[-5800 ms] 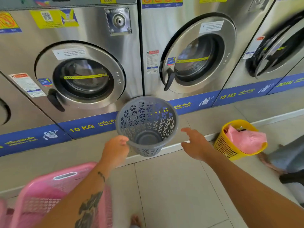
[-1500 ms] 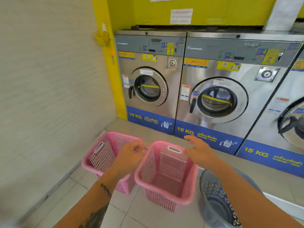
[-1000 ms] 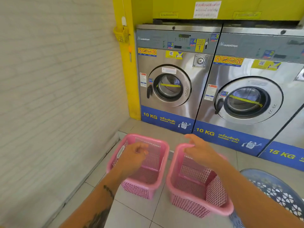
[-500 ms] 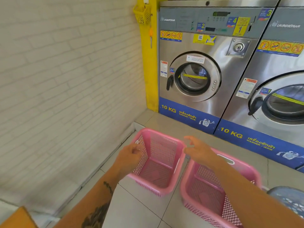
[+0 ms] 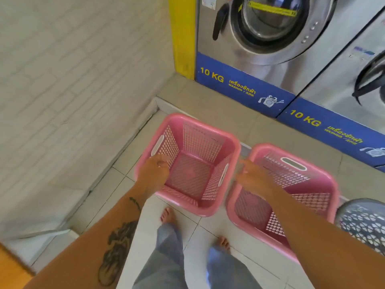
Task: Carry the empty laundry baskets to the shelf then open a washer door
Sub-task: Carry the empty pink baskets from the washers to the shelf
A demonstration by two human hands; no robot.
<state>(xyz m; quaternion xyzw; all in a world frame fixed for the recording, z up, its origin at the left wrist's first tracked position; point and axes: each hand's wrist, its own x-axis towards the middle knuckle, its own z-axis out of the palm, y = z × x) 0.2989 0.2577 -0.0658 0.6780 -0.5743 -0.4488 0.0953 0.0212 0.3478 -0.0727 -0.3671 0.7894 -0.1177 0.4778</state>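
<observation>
While two bare feet [image 5: 166, 215] stood on the tiled floor [image 5: 208, 230] near its front edge, the left grip [image 5: 155, 171] was closed on the near-left rim of the left pink basket [image 5: 200, 163], fingers curled over the rim just below its white handle slot. The right grip [image 5: 255, 177] hung over the left rim of the right pink basket [image 5: 312, 188] with a finger stretched straight, holding nothing. Blur hid whether it touched the rim. Both baskets were empty, side by side and just apart, low by the floor's far-left corner, where the white brick wall [image 5: 73, 80] met the raised step [image 5: 218, 109]. A grey round basket [image 5: 362, 224] showed at the floor's right edge, beside the right pink one. Beyond the step, the 10 KG washer [image 5: 325, 59] had its round door [image 5: 268, 21] shut.
</observation>
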